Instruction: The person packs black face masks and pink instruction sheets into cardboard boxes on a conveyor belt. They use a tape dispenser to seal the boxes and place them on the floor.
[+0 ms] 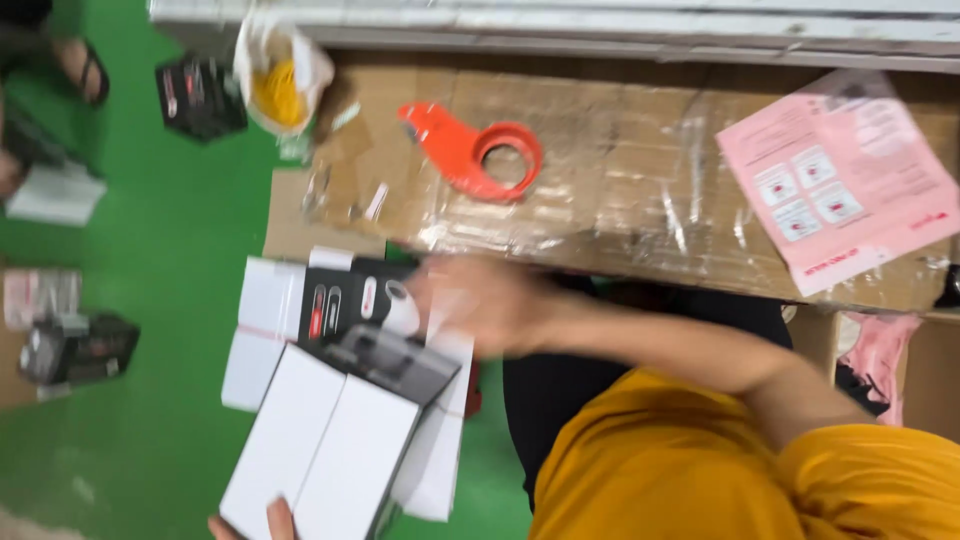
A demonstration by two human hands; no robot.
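A white rectangular cardboard box with smooth matt panels and a dark printed end is held at its lower corner by the left hand, of which only the fingertips are seen at the bottom edge of the view, closed on the box. The box is tilted, its dark end pointing up and to the right. Behind it a second white and black printed cardboard box is seen, touching or just beside the first. The right hand is blurred by motion and is placed at the upper right of the boxes, over the dark end; whether it is open or closed cannot be told, nor whether contact is made. The right arm is extended from a yellow-orange fabric sleeve. Above the hands a brown cardboard-covered worktop wrapped in glossy, wrinkled clear tape is seen, with its near edge running just above the right hand. On it lie an orange plastic tape dispenser with a ring-shaped end and, well to the right, a pink printed sheet in a clear plastic bag. A green smooth floor is open to the left of the boxes, with small dark boxes lying well apart.
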